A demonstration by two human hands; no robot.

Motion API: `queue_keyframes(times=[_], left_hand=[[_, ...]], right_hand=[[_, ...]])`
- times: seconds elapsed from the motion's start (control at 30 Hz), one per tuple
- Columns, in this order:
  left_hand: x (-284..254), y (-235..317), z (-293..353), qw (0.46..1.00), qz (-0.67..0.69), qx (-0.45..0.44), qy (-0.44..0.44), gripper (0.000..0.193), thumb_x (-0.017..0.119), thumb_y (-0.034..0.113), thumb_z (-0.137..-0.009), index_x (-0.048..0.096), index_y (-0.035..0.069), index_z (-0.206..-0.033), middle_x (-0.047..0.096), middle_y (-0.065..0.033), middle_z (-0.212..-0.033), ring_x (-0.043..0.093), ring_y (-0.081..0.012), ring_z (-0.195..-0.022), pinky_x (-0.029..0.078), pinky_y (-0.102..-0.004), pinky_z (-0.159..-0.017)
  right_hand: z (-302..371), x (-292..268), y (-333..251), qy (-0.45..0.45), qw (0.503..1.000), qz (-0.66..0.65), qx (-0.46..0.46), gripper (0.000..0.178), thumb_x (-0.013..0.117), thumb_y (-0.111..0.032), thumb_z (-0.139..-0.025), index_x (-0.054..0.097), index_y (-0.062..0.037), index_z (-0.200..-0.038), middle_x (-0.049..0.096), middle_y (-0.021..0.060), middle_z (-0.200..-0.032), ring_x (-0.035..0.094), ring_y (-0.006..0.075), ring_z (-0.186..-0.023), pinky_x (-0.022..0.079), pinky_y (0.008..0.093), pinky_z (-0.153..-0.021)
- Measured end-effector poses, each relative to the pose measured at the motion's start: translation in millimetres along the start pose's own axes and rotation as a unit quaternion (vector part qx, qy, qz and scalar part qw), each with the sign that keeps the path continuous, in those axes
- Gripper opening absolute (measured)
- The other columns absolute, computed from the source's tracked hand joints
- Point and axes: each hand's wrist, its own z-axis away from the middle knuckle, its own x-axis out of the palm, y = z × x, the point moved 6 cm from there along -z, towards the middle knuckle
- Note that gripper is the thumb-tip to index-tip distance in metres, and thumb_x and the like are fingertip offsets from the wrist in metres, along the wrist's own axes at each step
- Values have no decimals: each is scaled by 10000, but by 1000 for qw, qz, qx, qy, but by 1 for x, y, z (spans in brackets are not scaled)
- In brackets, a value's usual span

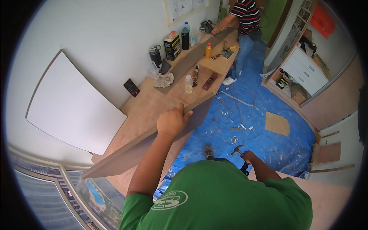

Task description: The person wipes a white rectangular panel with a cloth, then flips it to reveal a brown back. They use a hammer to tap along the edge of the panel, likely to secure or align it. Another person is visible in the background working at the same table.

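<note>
My left hand is closed over the upper edge of a long grey-faced board, thumb and fingers on either side. The board stands on its edge, slanting along the near side of a wooden worktop. Lower right, my right hand is wrapped round the handle of a claw hammer, held above the floor and apart from the board. Beyond my left hand, a small clear bottle, a utility knife and a reddish-brown block-like tool lie or stand on the worktop.
A co-worker in a striped shirt leans over a grey strip at the worktop's far end. A phone, black can and white panel are along the wall. Blue sheeting with scraps covers the floor; drawers stand right.
</note>
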Motion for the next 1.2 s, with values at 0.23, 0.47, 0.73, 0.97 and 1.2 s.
queue_keyframes(times=[0.23,0.47,0.73,0.97,1.2], left_hand=[[1,3,-1,999,19,-22,21,523,486,582,-1017,640,87,-954,729,-167,-855,719,-380,-848,559,-511,-709],[-4,16,-5,995,90,-49,-13,370,580,427,-1006,713,89,-1080,724,-182,-912,699,-394,-860,536,-497,-757],[1,94,-50,975,108,-56,187,243,703,238,-916,706,47,-1065,722,-130,-937,684,-328,-925,465,-449,-929],[25,135,-80,957,37,-161,239,222,786,227,-838,730,85,-1000,719,-51,-888,661,-249,-891,409,-416,-932],[32,144,-75,949,-6,-126,289,215,795,150,-823,750,80,-1021,716,-63,-929,651,-255,-908,407,-416,-935]], right_hand=[[-36,-20,21,-14,1000,2,25,426,604,-350,-990,677,66,-939,679,193,-721,701,295,-563,583,412,-496],[-119,-66,48,-30,998,-11,63,431,663,-379,-973,680,51,-952,664,175,-775,687,286,-596,581,412,-494],[-226,-188,17,-52,998,26,3,424,647,-339,-966,677,85,-953,689,196,-818,689,294,-587,560,430,-482],[-300,-265,-20,-38,999,22,-11,389,683,-351,-940,675,27,-1033,662,178,-772,665,289,-573,539,436,-455],[-320,-253,-34,-50,998,-42,-11,362,689,-333,-930,644,10,-1037,638,168,-793,652,300,-557,527,440,-448]])
